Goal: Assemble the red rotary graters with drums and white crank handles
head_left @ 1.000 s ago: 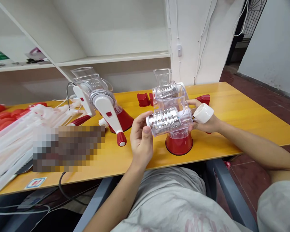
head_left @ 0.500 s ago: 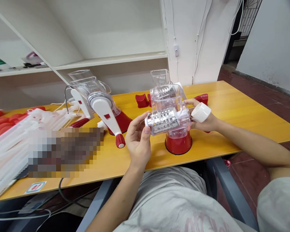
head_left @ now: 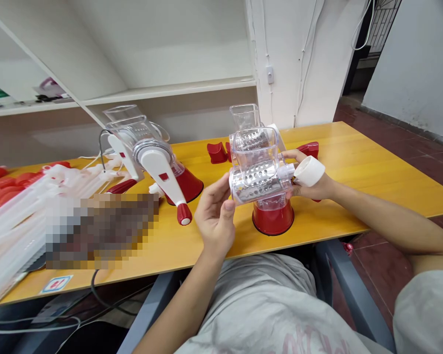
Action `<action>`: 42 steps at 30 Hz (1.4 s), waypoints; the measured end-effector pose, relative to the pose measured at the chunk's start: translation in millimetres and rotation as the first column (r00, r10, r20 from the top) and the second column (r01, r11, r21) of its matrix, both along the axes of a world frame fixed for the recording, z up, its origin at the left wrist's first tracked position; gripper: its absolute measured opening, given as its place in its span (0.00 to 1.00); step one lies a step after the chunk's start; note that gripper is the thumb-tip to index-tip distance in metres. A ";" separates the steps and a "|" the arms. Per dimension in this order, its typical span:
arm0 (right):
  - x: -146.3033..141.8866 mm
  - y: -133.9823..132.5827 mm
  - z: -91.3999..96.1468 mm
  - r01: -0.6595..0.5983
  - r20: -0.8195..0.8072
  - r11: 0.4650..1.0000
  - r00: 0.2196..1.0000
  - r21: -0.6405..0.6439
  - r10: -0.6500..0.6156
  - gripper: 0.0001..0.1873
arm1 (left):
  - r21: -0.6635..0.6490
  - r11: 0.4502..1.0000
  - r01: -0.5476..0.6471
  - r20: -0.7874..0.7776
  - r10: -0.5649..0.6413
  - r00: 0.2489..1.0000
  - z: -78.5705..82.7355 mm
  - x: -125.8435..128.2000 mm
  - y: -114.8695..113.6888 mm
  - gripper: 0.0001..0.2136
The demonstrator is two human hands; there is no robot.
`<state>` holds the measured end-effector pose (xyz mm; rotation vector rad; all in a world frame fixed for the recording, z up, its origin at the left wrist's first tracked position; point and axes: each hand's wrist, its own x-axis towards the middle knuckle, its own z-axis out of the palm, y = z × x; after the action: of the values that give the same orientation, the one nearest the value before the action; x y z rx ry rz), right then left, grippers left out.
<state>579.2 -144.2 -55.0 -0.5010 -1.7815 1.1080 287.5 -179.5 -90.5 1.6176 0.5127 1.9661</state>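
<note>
In the head view, a clear rotary grater housing (head_left: pixel 256 150) with a square hopper is between my hands. A perforated metal grating drum (head_left: pixel 253 183) lies inside it. My left hand (head_left: pixel 217 216) has its fingers curled against the drum's white-rimmed left end, thumb lifted slightly off. My right hand (head_left: pixel 312 184) grips the housing's right end, its fingers partly hidden. A white plastic ring (head_left: pixel 310 171) sits at this hand, in front of its fingers. Directly under the housing stands a red suction base (head_left: pixel 273 216); whether they are joined, I cannot tell.
Another clear hopper (head_left: pixel 244 117) stands behind. Assembled graters with white crank handles (head_left: pixel 162 174) are on the left. Red parts (head_left: pixel 217 153) lie toward the table's back. Plastic-wrapped pieces (head_left: pixel 25 211) and a blurred patch (head_left: pixel 103 231) cover the left table (head_left: pixel 372 172).
The grating drum has slid rightward, deeper into the housing, and its white shaft now shows at the right end. My left hand has followed it rightward, and its thumb has come off the drum.
</note>
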 end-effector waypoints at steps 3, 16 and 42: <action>-1.2 -2.5 1.9 0.086 0.022 0.986 0.996 0.142 -0.090 0.50 | 0.076 0.996 -0.043 0.010 0.042 0.999 -0.7 6.3 -4.0 0.27; 13.2 11.9 26.8 -0.098 -0.172 0.970 0.983 -0.224 0.059 0.49 | -0.274 0.932 0.238 -0.117 -0.278 0.953 34.4 -18.1 -13.1 0.42; 7.5 -9.7 26.0 -0.447 -0.271 0.860 0.884 -0.245 0.382 0.27 | -0.232 0.952 0.198 0.086 -0.182 0.979 27.6 -28.4 1.8 0.33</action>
<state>586.7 -153.9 -29.0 -0.1573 -1.5736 1.6897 259.1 -177.7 -62.9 1.3950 0.5266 1.7346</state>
